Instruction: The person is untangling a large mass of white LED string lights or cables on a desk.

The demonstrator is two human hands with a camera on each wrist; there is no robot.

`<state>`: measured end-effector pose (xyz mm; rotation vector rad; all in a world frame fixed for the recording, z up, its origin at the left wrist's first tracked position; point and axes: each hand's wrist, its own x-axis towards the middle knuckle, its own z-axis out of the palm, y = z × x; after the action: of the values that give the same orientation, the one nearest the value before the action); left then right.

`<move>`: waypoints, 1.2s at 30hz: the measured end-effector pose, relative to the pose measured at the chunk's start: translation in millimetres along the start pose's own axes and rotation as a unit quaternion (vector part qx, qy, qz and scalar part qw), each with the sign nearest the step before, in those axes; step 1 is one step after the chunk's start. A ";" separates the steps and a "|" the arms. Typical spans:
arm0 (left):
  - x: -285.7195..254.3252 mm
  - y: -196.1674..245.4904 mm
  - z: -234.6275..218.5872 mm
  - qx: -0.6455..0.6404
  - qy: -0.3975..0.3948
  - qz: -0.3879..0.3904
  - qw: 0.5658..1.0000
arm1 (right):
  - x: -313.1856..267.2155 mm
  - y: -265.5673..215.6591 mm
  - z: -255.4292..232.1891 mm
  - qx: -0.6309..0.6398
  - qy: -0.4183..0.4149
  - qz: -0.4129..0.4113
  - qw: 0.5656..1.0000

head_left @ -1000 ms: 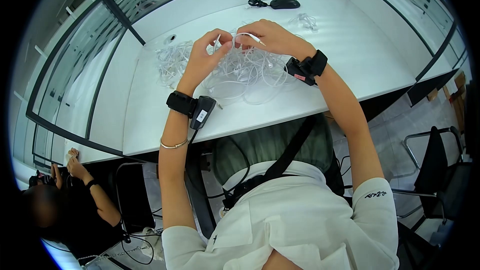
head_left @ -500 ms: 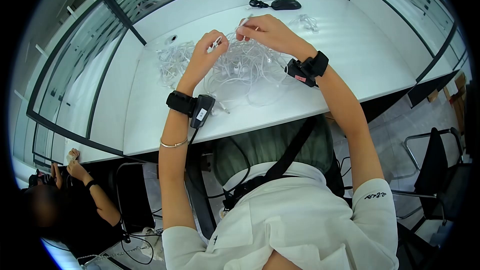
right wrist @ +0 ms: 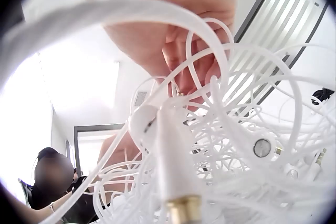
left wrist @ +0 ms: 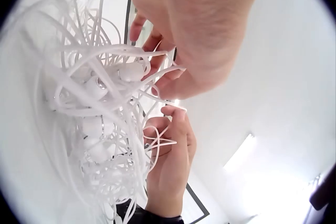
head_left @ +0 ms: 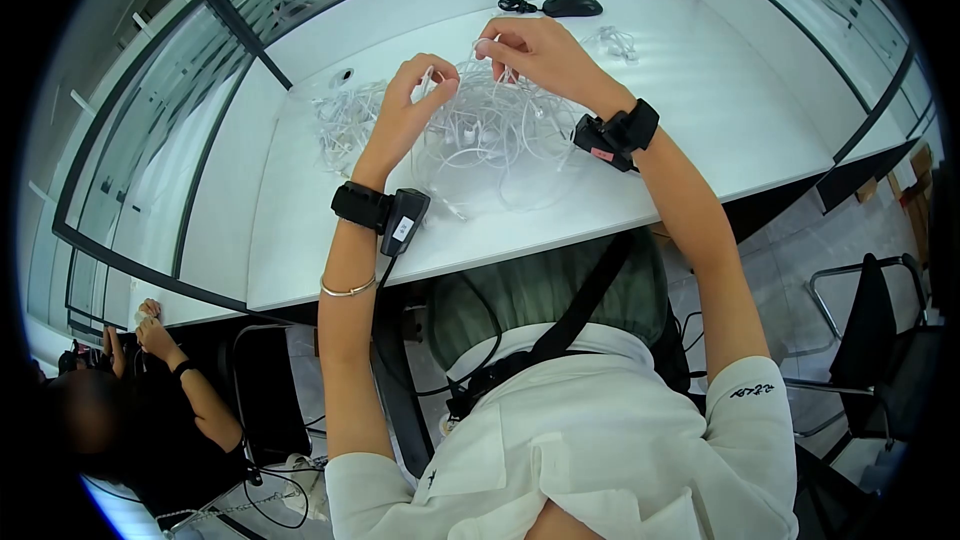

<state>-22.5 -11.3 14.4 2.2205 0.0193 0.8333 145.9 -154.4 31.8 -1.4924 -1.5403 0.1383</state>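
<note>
A tangled heap of white wired earphones [head_left: 490, 135] lies on the desk beneath both hands. My left hand [head_left: 412, 100] holds a white cable between thumb and curled fingers, at the heap's upper left. To its right and slightly farther back, my right hand [head_left: 540, 52] pinches another strand of earphone cable, with loops trailing down into the heap. In the right wrist view, a white earphone plug [right wrist: 181, 166] with a gold tip hangs close to the camera. Several white earbuds [left wrist: 131, 71] show among the loops in the left wrist view.
A black mouse [head_left: 572, 5] with its bundled cord lies at the back of the desk [head_left: 720, 90]. A small separate bunch of white cable [head_left: 612, 44] sits right of the heap. Partition panels [head_left: 210, 170] border the desk. Another person [head_left: 170, 390] sits at the lower left.
My right hand has moved back and up, away from the left, widening the gap between them. The plug that stuck out from its fingers no longer shows there. My left hand has barely moved.
</note>
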 end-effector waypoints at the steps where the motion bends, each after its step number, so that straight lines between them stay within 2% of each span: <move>1: -0.1 3.9 0.6 0.012 0.013 0.011 1.000 | 0.6 2.0 -0.2 0.012 -0.007 0.004 1.000; 4: 0.7 1.5 -1.4 0.026 0.007 0.034 0.999 | 1.5 8.7 1.1 0.009 -0.020 0.024 0.999; 7: -0.4 2.4 -0.2 -0.030 -0.037 -0.002 0.999 | -0.6 8.5 2.9 -0.006 -0.021 0.043 0.999; 10: -2.6 12.7 2.2 0.015 -0.038 0.005 0.999 | 1.0 7.8 0.8 -0.009 -0.035 0.047 0.998; 11: -1.3 10.3 2.0 0.049 -0.034 0.036 0.998 | 0.8 7.4 0.7 0.003 -0.038 0.046 0.998; 14: 0.5 0.8 0.8 0.060 0.007 0.052 0.997 | 0.7 8.9 1.1 0.019 -0.046 0.037 0.998; 15: 1.5 -0.7 -0.6 0.059 0.011 0.034 0.998 | 0.1 7.8 2.1 0.011 -0.036 0.037 0.999; 18: 1.0 -4.7 -1.5 -0.078 -0.008 -0.025 0.997 | -0.4 8.6 3.0 -0.041 -0.050 0.064 0.996; 21: 1.5 -2.1 -3.9 -0.146 -0.013 -0.041 0.988 | 1.0 10.2 0.8 -0.018 -0.071 0.052 0.996; 24: 2.9 -8.6 -5.4 -0.141 0.000 -0.048 0.989 | -2.3 -1.3 -4.6 0.049 -0.117 0.037 0.991; 27: 3.4 -9.0 0.2 -0.141 0.058 -0.037 0.988 | 0.1 6.6 1.5 0.137 -0.125 -0.017 0.983; 30: 6.0 -14.9 -3.7 -0.054 0.059 0.041 0.996 | 0.4 6.0 0.4 0.177 -0.169 -0.004 0.970; 33: 2.5 -2.7 -2.7 0.059 0.102 0.098 0.988 | 1.0 5.1 -1.2 0.202 -0.172 0.039 0.963; 36: 0.9 -0.4 -3.4 0.073 0.032 0.120 0.990 | 5.2 15.1 0.5 0.187 -0.138 0.072 0.970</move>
<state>-23.6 -8.6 16.4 2.3645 -0.1642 1.0634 157.4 -146.1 24.4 -1.3180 -1.5152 0.7090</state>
